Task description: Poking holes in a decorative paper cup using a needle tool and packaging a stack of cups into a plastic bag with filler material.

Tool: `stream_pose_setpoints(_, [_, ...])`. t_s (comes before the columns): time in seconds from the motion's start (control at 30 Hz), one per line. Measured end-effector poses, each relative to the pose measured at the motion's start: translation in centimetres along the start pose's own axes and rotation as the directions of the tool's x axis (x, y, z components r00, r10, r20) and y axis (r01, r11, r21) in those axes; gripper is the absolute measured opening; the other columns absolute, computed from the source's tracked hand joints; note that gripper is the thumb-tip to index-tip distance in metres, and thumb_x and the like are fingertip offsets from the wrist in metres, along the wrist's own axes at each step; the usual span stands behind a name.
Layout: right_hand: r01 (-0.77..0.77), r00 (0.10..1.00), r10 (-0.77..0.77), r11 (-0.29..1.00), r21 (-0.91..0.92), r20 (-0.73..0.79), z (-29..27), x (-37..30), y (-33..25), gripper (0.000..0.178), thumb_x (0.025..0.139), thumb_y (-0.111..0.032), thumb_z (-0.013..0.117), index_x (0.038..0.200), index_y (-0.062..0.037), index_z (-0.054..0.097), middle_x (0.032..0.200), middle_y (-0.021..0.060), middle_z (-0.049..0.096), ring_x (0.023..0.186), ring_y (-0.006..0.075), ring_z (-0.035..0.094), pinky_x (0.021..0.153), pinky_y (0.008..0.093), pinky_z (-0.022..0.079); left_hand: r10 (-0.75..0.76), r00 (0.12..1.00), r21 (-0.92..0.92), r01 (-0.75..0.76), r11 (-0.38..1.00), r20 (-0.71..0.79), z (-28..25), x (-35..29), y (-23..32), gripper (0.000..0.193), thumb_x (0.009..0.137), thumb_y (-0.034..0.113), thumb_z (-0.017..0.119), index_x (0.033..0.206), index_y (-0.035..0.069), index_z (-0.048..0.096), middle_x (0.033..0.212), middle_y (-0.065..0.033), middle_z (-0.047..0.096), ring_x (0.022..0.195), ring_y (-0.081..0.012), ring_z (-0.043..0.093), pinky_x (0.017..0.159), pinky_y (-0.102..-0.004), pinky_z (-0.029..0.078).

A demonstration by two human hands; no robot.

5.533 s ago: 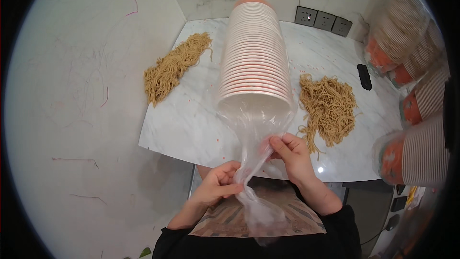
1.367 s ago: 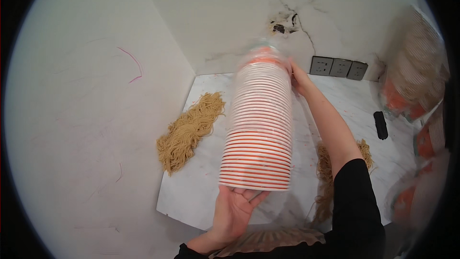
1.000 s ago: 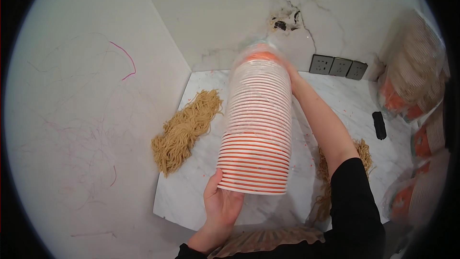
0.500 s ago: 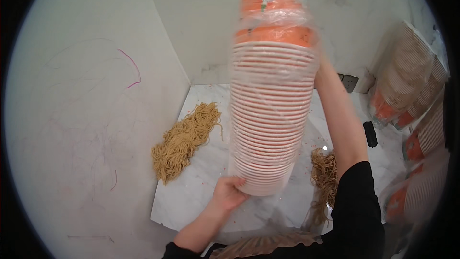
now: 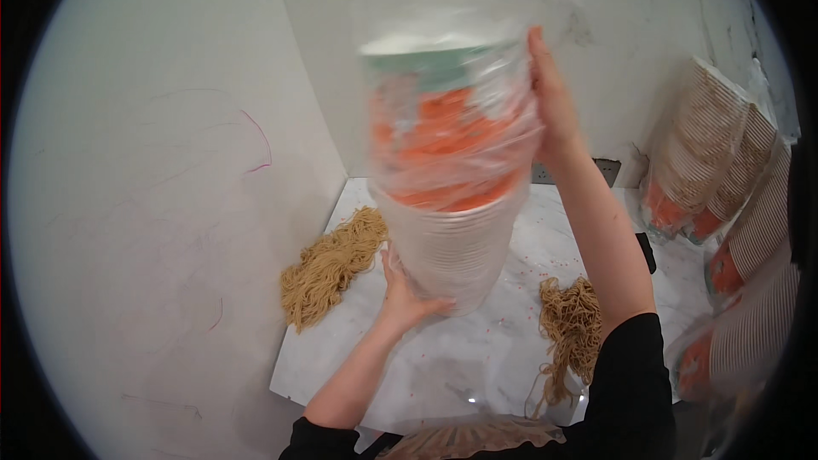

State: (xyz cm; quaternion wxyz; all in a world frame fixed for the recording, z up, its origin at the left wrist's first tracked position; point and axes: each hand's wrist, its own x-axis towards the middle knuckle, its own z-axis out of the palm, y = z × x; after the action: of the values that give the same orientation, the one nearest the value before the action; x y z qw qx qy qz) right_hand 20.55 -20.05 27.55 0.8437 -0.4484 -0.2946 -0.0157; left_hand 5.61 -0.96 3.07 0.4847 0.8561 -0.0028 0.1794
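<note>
Both my hands hold a long stack of paper cups in a clear plastic sleeve, raised in front of me over the table. The upper end shows a white base, a green band and orange sides, blurred by motion; pale stacked rims run down below. My left hand cups the lower end, thumb and fingers spread around it. My right hand presses against the upper right side, fingers pointing up and partly hidden behind the plastic.
Tan noodle-like strands lie in a pile on the marble-patterned table, left of the stack. A second pile is near my right forearm. Several wrapped cup stacks lean at the right, near a small black object. Walls stand left and behind.
The stack's upper end has swung left and closer, so its base now shows. My right hand has come into view on its upper side; my left hand has moved slightly up.
</note>
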Motion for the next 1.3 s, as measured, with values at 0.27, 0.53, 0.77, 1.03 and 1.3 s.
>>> stream_pose_setpoints(0.27, [-0.076, 0.983, 0.014, 0.939, -0.335, -0.186, -0.7, -3.3, -0.1, 0.093, 0.094, -0.073, 0.047, 0.155, -0.0038, 0.034, 0.157, 0.0134, 0.038, 0.146, 0.0253, 0.032, 0.118, 0.0454, 0.027, 0.223, 0.964, -0.419, -0.264, 0.869, -0.146, -5.0, 4.8, 11.2, 0.155, 0.058, 0.018, 0.098, 0.157, 0.011, -0.021, 0.159, -0.0220, 0.021, 0.145, -0.0334, 0.033, 0.119, -0.0468, 0.032])
stream_pose_setpoints(0.53, [-0.379, 0.923, 0.385, 0.914, -0.148, 0.011, -0.2, -7.4, -0.4, 0.086, 0.097, -0.075, 0.034, 0.159, -0.0156, 0.028, 0.164, 0.0057, 0.027, 0.150, 0.0268, 0.022, 0.119, 0.0545, 0.015, 0.397, 0.902, -0.291, -0.431, 0.854, -0.172, -7.7, 9.2, 17.5, 0.136, 0.062, 0.019, 0.096, 0.160, 0.010, 0.003, 0.153, -0.0156, 0.036, 0.140, -0.0301, 0.041, 0.115, -0.0448, 0.040])
stream_pose_setpoints(0.77, [0.121, 0.959, -0.098, 0.990, -0.073, 0.267, 6.9, -4.1, -7.4, 0.075, 0.103, -0.061, 0.039, 0.153, -0.0051, 0.038, 0.153, 0.0089, 0.044, 0.141, 0.0211, 0.038, 0.117, 0.0390, 0.028, 0.581, 0.705, -0.195, -0.688, 0.699, -0.407, -10.3, 13.2, 22.5, 0.078, 0.086, 0.013, 0.075, 0.151, 0.003, 0.034, 0.136, -0.0128, 0.054, 0.127, -0.0225, 0.053, 0.104, -0.0346, 0.046])
stream_pose_setpoints(1.03, [0.802, 0.565, -0.624, 0.568, -0.183, 0.540, 8.2, -7.5, -6.4, 0.045, 0.092, -0.029, 0.071, 0.128, -0.0033, 0.062, 0.122, 0.0138, 0.063, 0.112, 0.0273, 0.060, 0.097, 0.0363, 0.046, 0.247, 0.376, -0.072, -0.661, 0.747, -0.893, -15.3, 11.1, 17.8, 0.027, 0.098, 0.007, 0.051, 0.121, -0.004, 0.058, 0.119, -0.0125, 0.062, 0.106, -0.0235, 0.059, 0.095, -0.0349, 0.047])
stream_pose_setpoints(1.3, [0.650, 0.680, -0.640, 0.300, -0.698, 0.358, 1.2, -17.4, 5.5, 0.107, 0.073, -0.034, 0.087, 0.154, -0.0029, 0.024, 0.154, 0.0268, 0.021, 0.144, 0.0441, 0.022, 0.114, 0.0537, 0.026, -0.002, 0.950, 0.878, 0.290, 0.380, -0.312, -14.2, 13.4, 1.4, 0.055, 0.090, 0.043, 0.064, 0.109, -0.008, 0.067, 0.133, -0.0255, 0.058, 0.120, -0.0424, 0.056, 0.112, -0.0520, 0.037])
